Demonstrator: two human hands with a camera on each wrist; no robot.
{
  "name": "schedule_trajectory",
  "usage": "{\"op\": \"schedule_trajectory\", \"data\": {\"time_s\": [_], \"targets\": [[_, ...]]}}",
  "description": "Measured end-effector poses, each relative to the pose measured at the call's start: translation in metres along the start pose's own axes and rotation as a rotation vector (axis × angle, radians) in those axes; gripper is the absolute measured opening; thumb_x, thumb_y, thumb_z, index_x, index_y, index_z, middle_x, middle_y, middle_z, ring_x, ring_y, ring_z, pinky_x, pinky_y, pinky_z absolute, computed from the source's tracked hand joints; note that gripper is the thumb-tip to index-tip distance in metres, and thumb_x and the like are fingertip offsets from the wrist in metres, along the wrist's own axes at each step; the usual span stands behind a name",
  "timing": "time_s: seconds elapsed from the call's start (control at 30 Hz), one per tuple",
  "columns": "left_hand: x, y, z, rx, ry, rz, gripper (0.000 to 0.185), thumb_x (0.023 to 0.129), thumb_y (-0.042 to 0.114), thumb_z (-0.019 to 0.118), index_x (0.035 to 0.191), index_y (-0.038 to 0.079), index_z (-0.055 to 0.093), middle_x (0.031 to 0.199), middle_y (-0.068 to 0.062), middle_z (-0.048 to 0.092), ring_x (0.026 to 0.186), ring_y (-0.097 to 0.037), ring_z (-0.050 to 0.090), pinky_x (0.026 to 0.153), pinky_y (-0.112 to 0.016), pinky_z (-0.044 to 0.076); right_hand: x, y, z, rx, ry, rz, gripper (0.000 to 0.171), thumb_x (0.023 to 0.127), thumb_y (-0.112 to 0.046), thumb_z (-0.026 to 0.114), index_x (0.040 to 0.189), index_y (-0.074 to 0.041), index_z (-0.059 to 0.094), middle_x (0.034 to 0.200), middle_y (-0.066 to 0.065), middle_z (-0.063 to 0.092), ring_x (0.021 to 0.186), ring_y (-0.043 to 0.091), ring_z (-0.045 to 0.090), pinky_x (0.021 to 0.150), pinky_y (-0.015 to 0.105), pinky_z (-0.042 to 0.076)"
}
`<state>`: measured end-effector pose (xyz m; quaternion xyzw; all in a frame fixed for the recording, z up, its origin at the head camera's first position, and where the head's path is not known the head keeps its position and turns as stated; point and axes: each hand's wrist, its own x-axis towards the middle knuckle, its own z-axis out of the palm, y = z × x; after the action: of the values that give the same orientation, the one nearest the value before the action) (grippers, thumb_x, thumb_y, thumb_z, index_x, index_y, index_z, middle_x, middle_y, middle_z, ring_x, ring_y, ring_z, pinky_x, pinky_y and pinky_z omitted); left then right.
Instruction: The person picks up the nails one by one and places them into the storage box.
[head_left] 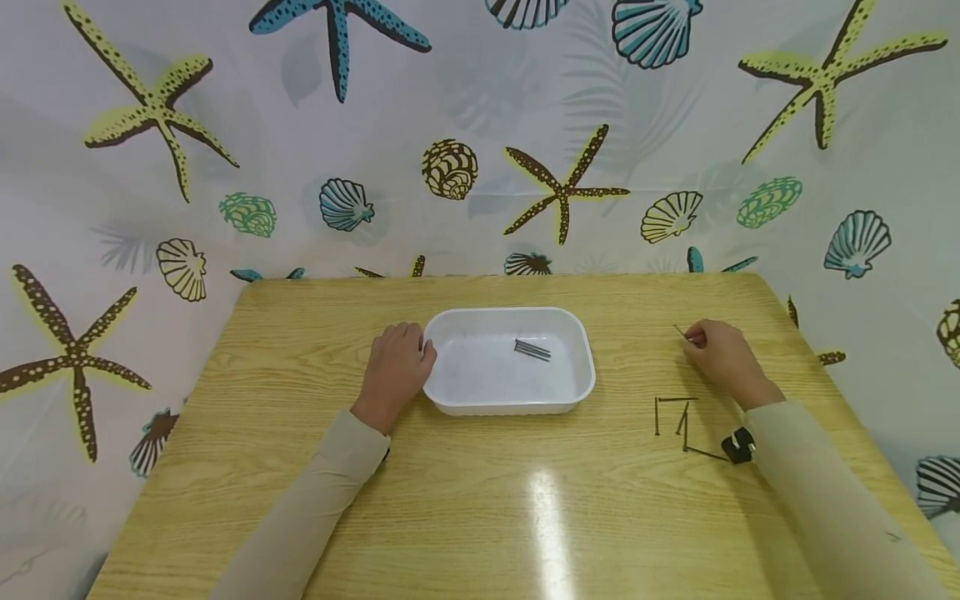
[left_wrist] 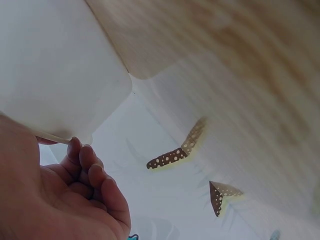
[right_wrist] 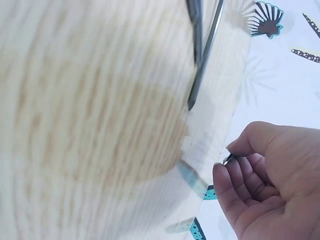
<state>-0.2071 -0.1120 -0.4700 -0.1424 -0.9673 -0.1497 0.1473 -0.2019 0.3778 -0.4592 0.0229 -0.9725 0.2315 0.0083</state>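
A white plastic tray [head_left: 510, 409] sits near the middle of the table, and several dark nails [head_left: 533, 350] lie side by side in its right half. My left hand [head_left: 396, 367] grips the tray's left rim; in the left wrist view its curled fingertips [left_wrist: 86, 152] meet the edge. Off to the right, my right hand [head_left: 723, 357] pinches a nail [head_left: 679, 332] between thumb and fingertips. Only a short dark end of that nail [right_wrist: 228, 159] shows in the right wrist view. Several loose nails [head_left: 657, 417] lie on the wood, nearer me than the right hand.
The light wooden table [head_left: 450, 500] runs back to a white cloth [head_left: 465, 100] printed with starfish and shells. A small black device [head_left: 738, 446] is at the right wrist, close to the loose nails.
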Motion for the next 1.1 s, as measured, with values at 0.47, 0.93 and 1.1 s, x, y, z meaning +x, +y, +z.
{"op": "schedule_trajectory", "data": {"time_s": [0.47, 0.93, 1.1], "targets": [[-0.001, 0.001, -0.002, -0.014, -0.004, -0.004, 0.023, 0.093, 0.024, 0.046, 0.074, 0.011, 0.044, 0.068, -0.002, 0.042, 0.064, -0.021, 0.039, 0.058, -0.034, 0.031, -0.003, -0.034, -0.006, 0.023, -0.022, -0.049, 0.022, 0.090, -0.007, 0.055, 0.106, 0.008, 0.057, 0.097, 0.021, 0.058, 0.086, 0.031, 0.055, 0.075, 0.047, 0.044], [0.000, 0.000, -0.002, -0.018, 0.026, 0.023, 0.023, 0.092, 0.022, 0.047, 0.072, 0.011, 0.043, 0.067, -0.002, 0.041, 0.062, -0.021, 0.038, 0.056, -0.034, 0.031, -0.008, -0.082, -0.008, 0.025, 0.015, -0.194, 0.017, 0.090, -0.004, 0.055, 0.103, 0.004, 0.061, 0.092, 0.015, 0.061, 0.082, 0.026, 0.058, 0.071, 0.043, 0.048], [0.000, 0.000, -0.003, -0.022, 0.019, 0.015, 0.023, 0.093, 0.022, 0.047, 0.073, 0.011, 0.044, 0.068, -0.002, 0.041, 0.063, -0.021, 0.039, 0.057, -0.034, 0.031, -0.011, -0.097, -0.008, 0.034, 0.018, -0.235, 0.016, 0.089, -0.003, 0.057, 0.103, 0.003, 0.062, 0.093, 0.014, 0.061, 0.082, 0.025, 0.058, 0.072, 0.042, 0.049]]}}
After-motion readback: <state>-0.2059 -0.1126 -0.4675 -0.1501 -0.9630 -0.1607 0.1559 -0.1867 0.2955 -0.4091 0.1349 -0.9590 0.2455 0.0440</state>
